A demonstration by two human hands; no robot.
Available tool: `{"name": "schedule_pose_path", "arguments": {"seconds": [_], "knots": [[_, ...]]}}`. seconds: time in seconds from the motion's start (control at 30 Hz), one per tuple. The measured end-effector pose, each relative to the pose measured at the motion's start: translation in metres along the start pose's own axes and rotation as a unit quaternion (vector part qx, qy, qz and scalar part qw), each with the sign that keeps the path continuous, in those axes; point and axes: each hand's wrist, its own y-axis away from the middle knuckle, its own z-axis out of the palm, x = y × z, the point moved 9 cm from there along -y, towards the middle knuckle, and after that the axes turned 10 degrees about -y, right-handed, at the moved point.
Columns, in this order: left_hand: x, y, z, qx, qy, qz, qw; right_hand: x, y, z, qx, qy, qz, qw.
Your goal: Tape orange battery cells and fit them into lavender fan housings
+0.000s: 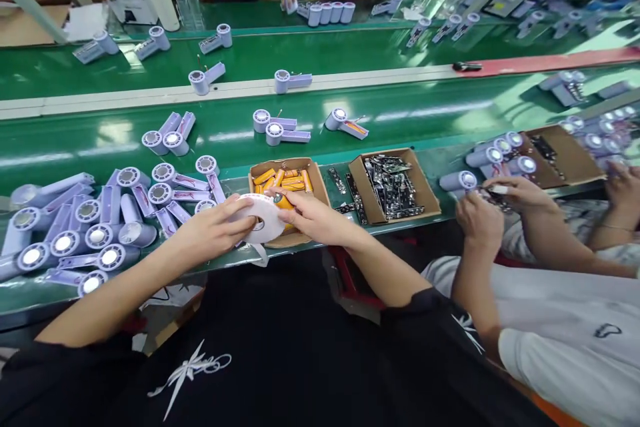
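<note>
My left hand (231, 221) is closed around a white roll of tape (266, 221), and a short end of tape hangs below it. On the roll's right side, my right hand (306, 215) pinches an orange cylindrical battery (283, 201) close against the roll's edge. Both hands are over the front of a cardboard box (320, 188) of orange batteries (280, 178). Left of my hands lies a heap of lilac fan housings (100, 235) with round heads and open handles. The fingertips of both hands are partly hidden by the roll and the battery.
Right of the batteries stands a cardboard box (431, 199) of black circuit boards, with loose boards (337, 180) beside it. Several fan housings (275, 132) sit on the green conveyor belt (220, 140). A co-worker's hands (480, 217) are at work on my right; others sit across.
</note>
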Motion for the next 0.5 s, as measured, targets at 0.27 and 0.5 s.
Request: {"name": "schedule_pose_path", "arguments": {"seconds": [0.27,0.5], "knots": [[0.024,-0.018,0.004,0.011,0.046,-0.04,0.998,0.043,0.027,-0.031,0.267,-0.295,0.019,0.917],[-0.019,-0.084,0.051,-0.062,0.203,0.047,0.976,0.054,0.029,-0.161,0.434,-0.269,-0.114,0.852]]}}
